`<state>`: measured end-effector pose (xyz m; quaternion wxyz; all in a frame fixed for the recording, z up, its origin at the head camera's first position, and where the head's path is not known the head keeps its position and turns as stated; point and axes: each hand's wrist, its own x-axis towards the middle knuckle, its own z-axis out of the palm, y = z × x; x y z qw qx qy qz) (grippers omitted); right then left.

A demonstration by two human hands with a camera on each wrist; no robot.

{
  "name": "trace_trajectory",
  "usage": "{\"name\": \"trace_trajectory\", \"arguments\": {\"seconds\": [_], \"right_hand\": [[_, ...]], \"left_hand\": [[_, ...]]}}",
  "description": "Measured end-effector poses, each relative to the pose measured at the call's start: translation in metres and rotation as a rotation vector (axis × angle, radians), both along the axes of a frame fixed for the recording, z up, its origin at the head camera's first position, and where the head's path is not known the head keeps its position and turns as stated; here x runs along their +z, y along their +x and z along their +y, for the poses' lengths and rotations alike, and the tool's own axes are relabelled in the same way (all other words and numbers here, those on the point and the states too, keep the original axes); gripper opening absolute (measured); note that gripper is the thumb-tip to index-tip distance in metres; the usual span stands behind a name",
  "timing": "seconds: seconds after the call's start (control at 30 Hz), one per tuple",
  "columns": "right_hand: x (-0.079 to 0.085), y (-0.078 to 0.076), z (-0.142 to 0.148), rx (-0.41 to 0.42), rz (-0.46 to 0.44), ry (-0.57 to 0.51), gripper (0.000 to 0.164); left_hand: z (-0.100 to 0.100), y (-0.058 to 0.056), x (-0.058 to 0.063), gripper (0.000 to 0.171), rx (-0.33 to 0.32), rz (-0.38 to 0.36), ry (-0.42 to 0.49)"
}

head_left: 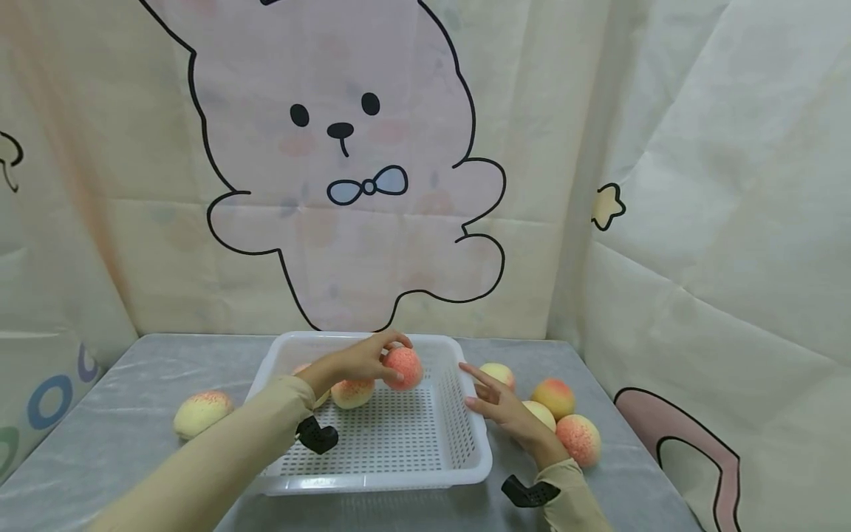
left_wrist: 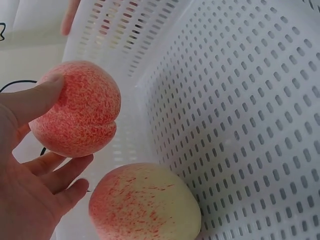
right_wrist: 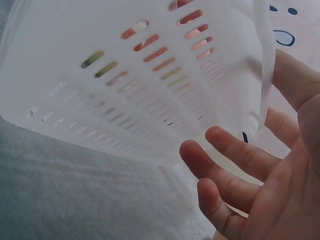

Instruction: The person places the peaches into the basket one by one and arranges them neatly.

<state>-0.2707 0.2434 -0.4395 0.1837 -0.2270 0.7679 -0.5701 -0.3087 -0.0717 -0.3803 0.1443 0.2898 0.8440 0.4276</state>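
My left hand (head_left: 362, 362) holds a red-speckled peach (head_left: 403, 368) over the white plastic basket (head_left: 372, 480). In the left wrist view the thumb lies on the side of that peach (left_wrist: 82, 110), with other fingers round its underside. Two more peaches are in the basket; one yellow and red peach (head_left: 352, 394) shows beside the left wrist, and the other is partly covered by it. At the basket's right rim, my right hand (head_left: 508, 410) touches the edge with thumb and forefinger. Its remaining fingers (right_wrist: 195, 157) are spread loosely outside the perforated wall.
A pale yellow peach (head_left: 202, 414) lies on the grey tabletop (head_left: 173, 366) left of the basket. Several peaches, among them a pink-red one (head_left: 578, 440), are grouped to the right, behind the right hand. A printed fabric curtain (head_left: 525, 281) stands along the table's back and sides.
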Motion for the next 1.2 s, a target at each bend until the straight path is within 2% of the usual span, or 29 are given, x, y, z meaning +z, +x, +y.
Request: {"name": "trace_trajectory", "arguments": {"seconds": [0.23,0.37,0.73,0.9,1.2], "right_hand": [[-0.001,-0.001,0.002,0.007,0.013,-0.009,0.065],[-0.002,-0.001,0.003,0.031,0.033,-0.051,0.066],[-0.003,0.000,0.001,0.029,0.012,-0.061,0.066],[-0.002,-0.002,0.001,0.043,0.015,-0.072,0.066],[-0.004,-0.002,0.002,0.018,0.006,-0.033,0.064]], "left_hand": [[0.001,-0.003,-0.009,0.057,0.043,0.017,-0.024],[0.004,-0.001,-0.012,0.057,0.072,0.055,-0.065],[0.003,0.001,-0.020,0.054,0.075,0.123,-0.127],[0.001,0.002,-0.025,0.052,0.097,0.144,-0.190],[0.007,0.003,-0.025,0.048,0.159,0.147,-0.321]]}}
